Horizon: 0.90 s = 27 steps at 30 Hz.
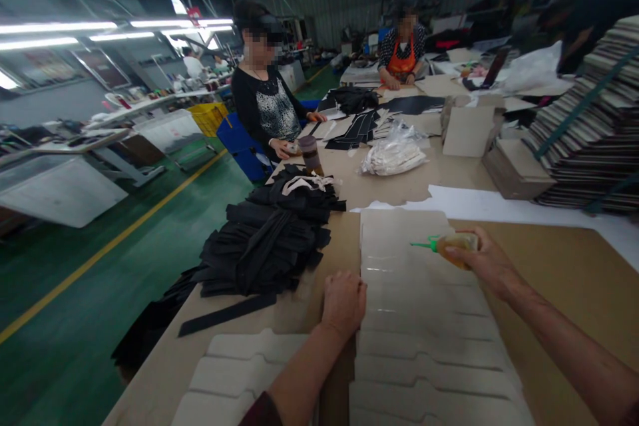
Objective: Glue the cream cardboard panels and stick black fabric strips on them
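Observation:
My right hand [476, 256] grips a soft squeeze bottle of amber glue [456, 249], tilted on its side with its green nozzle pointing left. Beneath the nozzle lies a row of overlapping light-grey cardboard pieces [404, 233], with shiny wet streaks on the upper ones. At the row's left edge rests my left hand [344, 299], fingers curled; what they hold, if anything, is hidden. More grey cardboard pieces [249, 353] overlap at the lower left. A heap of black fabric strips [259, 246] lies beyond my left hand, with one loose black strip [227, 315] in front.
A dark jar [310, 156] stands past the strips, beside a co-worker [267, 93]. A clear plastic bag [394, 153] lies mid-table. Tall strapped stacks of boards [594, 120] rise at right, near a cardboard box [472, 126]. Another person in an orange apron [402, 60] sits farther back.

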### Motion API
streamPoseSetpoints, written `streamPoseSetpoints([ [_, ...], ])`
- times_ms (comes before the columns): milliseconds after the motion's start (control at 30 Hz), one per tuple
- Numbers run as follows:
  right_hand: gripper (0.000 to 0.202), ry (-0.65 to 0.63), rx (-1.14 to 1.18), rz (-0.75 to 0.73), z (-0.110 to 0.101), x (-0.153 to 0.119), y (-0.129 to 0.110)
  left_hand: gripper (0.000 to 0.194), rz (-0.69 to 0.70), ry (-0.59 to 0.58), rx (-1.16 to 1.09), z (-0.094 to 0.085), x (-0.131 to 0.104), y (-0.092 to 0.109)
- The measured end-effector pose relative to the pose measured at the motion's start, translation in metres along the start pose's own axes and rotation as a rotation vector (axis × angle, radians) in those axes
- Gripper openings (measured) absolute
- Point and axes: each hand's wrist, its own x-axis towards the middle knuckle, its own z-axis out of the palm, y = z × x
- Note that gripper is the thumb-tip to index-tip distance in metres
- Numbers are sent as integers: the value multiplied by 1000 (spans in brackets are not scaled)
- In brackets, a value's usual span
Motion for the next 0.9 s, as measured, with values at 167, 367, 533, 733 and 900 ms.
streamPoseSetpoints([
  [167, 52, 57, -66, 4, -17, -3, 9, 21, -43, 77, -2, 18, 34, -8],
  [367, 50, 156, -177, -35, -41, 4, 8, 16, 34, 133, -32, 34, 41, -23],
  [533, 48, 173, -269, -19, -56, 13, 12, 19, 72, 179, -59, 39, 42, -29],
  [733, 45, 136, -317, -91, -55, 20, 18, 21, 91, 191, -69, 41, 43, -30],
  [900, 46, 99, -397, -125, -57, 23, 26, 22, 96, 194, -73, 42, 43, -32],
])
